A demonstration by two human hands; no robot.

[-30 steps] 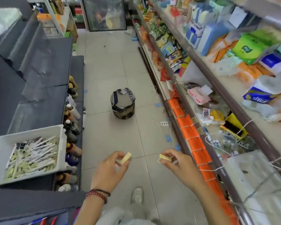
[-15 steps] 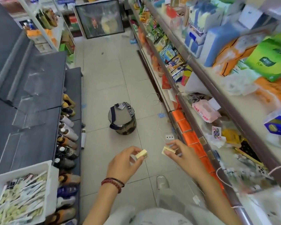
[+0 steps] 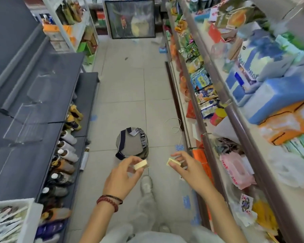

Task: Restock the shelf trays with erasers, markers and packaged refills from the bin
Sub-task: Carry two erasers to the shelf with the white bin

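The person stood in a shop aisle with both hands held over the tiled floor [image 3: 126, 95]. The left hand [image 3: 123, 178] pinched a small cream eraser [image 3: 140, 164] between the thumb and the curled fingertips, and a beaded bracelet [image 3: 111, 201] sat on that wrist. The right hand [image 3: 188, 172] pinched a second eraser [image 3: 173, 162] between thumb and forefinger, with its other fingers loosely bent behind it. The two erasers were near each other but apart, in the air in front of a grey bag [image 3: 132, 146] that stood on the floor. The white bin [image 3: 31, 223], with packaged items inside, was at the lower left corner, on the side of the dark shelf [image 3: 42, 81] and well apart from both hands. A row of bottles [image 3: 67, 156] lay on the lowest level of this shelf. The right shelf [image 3: 239, 123] carried tissue packs and snacks.
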